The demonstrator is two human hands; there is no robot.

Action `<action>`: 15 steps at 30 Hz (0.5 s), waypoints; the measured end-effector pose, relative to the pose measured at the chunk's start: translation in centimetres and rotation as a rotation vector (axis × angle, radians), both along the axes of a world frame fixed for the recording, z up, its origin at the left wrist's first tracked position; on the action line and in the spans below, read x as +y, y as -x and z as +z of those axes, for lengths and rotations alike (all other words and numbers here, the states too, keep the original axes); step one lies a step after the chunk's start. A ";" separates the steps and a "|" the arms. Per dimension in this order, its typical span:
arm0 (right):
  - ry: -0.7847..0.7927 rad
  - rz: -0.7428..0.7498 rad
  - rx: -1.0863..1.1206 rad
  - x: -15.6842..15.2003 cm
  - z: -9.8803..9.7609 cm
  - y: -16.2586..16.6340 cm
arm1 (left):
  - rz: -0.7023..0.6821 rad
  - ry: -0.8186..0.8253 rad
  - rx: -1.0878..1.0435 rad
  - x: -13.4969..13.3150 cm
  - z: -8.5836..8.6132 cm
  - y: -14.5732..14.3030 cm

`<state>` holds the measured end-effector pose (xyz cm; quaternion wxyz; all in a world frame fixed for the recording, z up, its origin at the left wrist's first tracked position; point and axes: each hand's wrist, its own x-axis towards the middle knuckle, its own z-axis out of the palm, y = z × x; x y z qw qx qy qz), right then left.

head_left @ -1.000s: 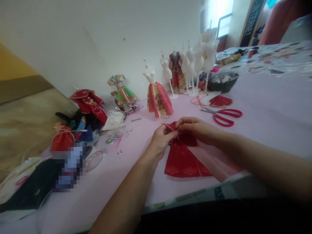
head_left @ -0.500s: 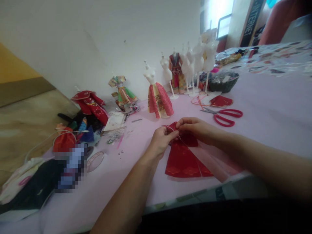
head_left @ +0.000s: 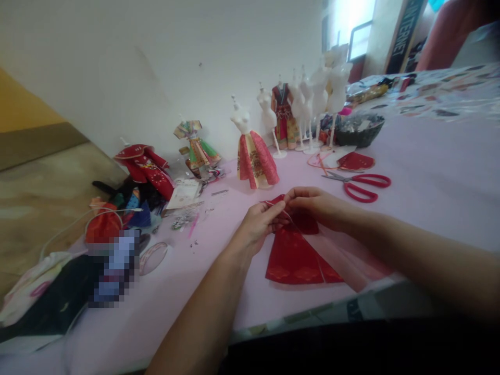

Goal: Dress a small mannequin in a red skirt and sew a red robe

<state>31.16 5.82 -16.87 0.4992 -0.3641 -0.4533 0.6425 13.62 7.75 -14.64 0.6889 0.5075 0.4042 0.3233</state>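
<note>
A small red doll dress (head_left: 294, 255) with a patterned hem lies on the pink tabletop, its upper part raised between my hands. My left hand (head_left: 261, 223) pinches the upper left part of the dress, thumb on top near a thin pale braided trim (head_left: 282, 210). My right hand (head_left: 307, 199) grips the top edge with thumb and forefinger close together. Whether it also holds a needle is too small to see. Beneath my right forearm a pale pink strip of cloth (head_left: 336, 258) spreads from the dress. Red-handled scissors (head_left: 363, 186) lie beyond my right hand.
A mini dress form (head_left: 255, 159) in a pink and cream skirt stands ahead. Several white dress forms (head_left: 307, 96) and a dark basket (head_left: 359, 130) are behind it. Cloth pouches, a cable and small metal findings (head_left: 182, 221) lie to the left. A red cloth piece (head_left: 355, 161) lies past the scissors.
My left thumb has shifted slightly up along the trim, showing more of it. My right hand keeps its pinch at nearly the same spot. The view has shifted a little.
</note>
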 end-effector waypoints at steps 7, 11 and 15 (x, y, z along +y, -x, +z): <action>-0.015 0.027 -0.005 0.1 -0.1 0.0 | -0.001 -0.089 0.078 0.2 -0.6 -0.2; -0.028 0.008 -0.039 0.1 -0.1 0.1 | 0.042 -0.172 0.121 0.3 -0.7 -0.2; -0.042 0.003 -0.062 -0.2 0.0 0.2 | 0.043 -0.090 0.090 0.0 -0.1 -0.3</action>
